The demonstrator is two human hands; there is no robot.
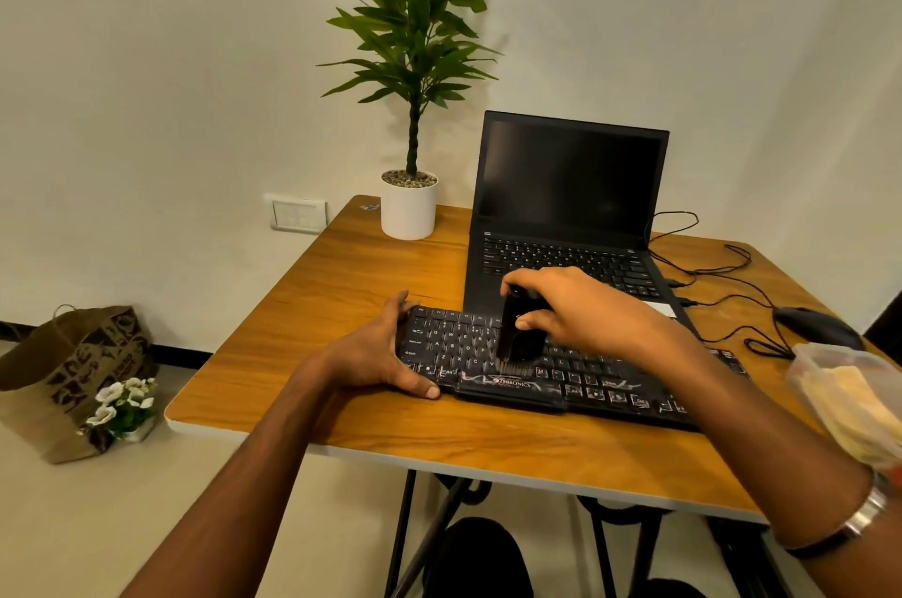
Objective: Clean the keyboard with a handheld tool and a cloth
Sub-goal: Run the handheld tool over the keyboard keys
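**Brush on the keys, keyboard steadied at its end**

A black keyboard lies across the near part of a wooden worktop, its long side running from left to right and slightly towards the person at the right end. The left hand grasps the keyboard's left end: the thumb lies along the front edge and the fingers reach over the back edge, so the grip is closed around the corner of the case.

The right hand holds a black handheld brush upright over the middle of the keyboard. The fingers curl round the top of the tool and the thumb presses its side. The bristles at its lower end touch the keys just above the space bar row.

Behind the keyboard stands an open black laptop with a dark screen, its front edge close to the keyboard's back edge. A black mouse lies to the right, with thin cables looping between it and the laptop. A potted plant in a white pot stands at the far left corner of the worktop. At the right edge of the view there is a clear container with something pale yellow inside; what it holds cannot be told.

On the floor to the left sit a brown paper bag and a small bunch of white flowers.
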